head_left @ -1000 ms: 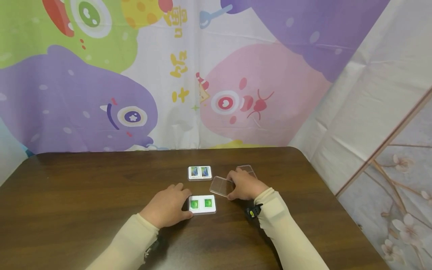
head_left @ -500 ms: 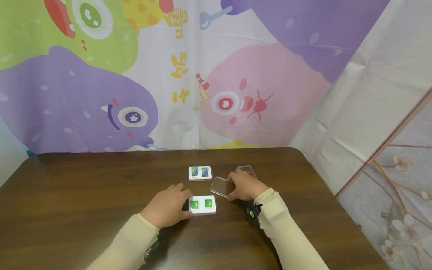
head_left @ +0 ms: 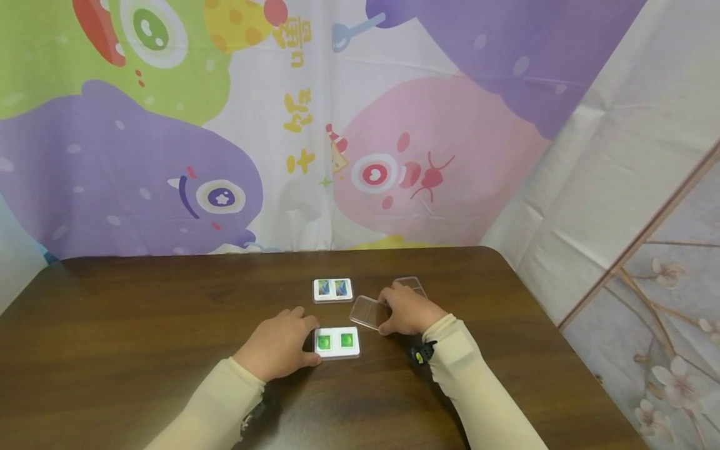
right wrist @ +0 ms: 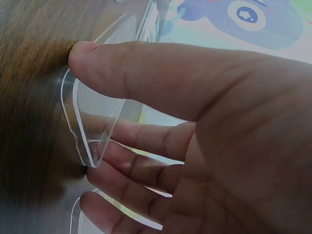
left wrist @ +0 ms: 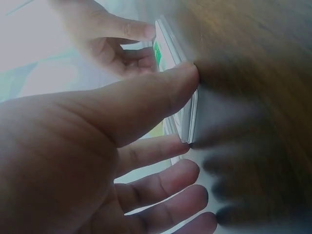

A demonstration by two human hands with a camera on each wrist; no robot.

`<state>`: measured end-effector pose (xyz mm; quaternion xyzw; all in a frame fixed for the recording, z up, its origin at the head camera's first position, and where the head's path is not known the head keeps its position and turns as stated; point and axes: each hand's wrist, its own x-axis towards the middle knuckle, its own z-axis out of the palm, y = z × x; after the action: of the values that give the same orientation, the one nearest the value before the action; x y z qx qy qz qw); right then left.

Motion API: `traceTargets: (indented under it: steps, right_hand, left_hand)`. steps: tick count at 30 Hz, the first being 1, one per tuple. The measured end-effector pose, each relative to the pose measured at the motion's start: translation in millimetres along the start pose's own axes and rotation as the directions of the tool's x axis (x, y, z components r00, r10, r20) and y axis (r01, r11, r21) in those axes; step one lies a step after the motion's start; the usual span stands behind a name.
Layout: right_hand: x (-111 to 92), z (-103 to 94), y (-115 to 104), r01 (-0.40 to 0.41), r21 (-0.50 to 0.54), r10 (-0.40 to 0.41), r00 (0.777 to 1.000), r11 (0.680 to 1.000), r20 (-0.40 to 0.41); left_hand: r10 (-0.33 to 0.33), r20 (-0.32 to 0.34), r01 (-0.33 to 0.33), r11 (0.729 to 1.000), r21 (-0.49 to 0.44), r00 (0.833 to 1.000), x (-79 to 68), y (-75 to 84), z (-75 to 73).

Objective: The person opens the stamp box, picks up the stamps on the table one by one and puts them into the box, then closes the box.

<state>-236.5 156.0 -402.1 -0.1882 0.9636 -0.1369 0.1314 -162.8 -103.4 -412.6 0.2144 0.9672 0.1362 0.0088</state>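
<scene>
Near the middle of the table in the head view lies a flat clear case [head_left: 336,350] with a white insert and two green pictures. My left hand [head_left: 278,345] holds its left end, thumb on the near edge and fingers at the far edge; the left wrist view shows the case edge-on [left wrist: 187,127] between thumb and index finger. To the right, my right hand [head_left: 410,310] grips a clear plastic cover [head_left: 365,312] lying at a slant. In the right wrist view the thumb is on one long edge of this cover [right wrist: 100,100], with fingers along the other.
A similar case [head_left: 333,299] with two blue-green pictures lies farther back on the dark wooden table [head_left: 169,325]. Another clear plastic piece [head_left: 415,283] lies partly hidden behind my right hand. A cartoon-printed cloth [head_left: 292,206] hangs along the table's back edge.
</scene>
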Motion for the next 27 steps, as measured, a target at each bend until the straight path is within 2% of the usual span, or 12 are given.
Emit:
traceTargets:
  steps: [10,16,22,27]
  right_hand:
    - [3.2,-0.9,2.7,0.038,-0.049,-0.040,0.999,0.998,-0.026]
    - [2.1,-3.5,-2.8,0.107,-0.039,-0.109,0.992,0.994,-0.067]
    - [0.9,-2.4,-16.1,0.234,-0.039,-0.237,0.967,0.971,-0.091]
    - [-2.1,-1.0,-25.9,0.348,-0.026,-0.349,0.937,0.937,-0.029]
  left_hand:
    - [0.007,-0.012,-0.007,1.000,-0.018,1.000,0.4,-2.6,2.1]
    - [0.007,-0.015,-0.007,1.000,-0.021,1.000,-0.2,-2.3,1.7]
    - [-0.020,0.005,0.020,0.998,-0.059,1.000,-0.4,-2.0,0.6]
    - [-0.051,0.046,0.055,0.995,-0.087,0.998,-0.3,-1.1,-0.3]
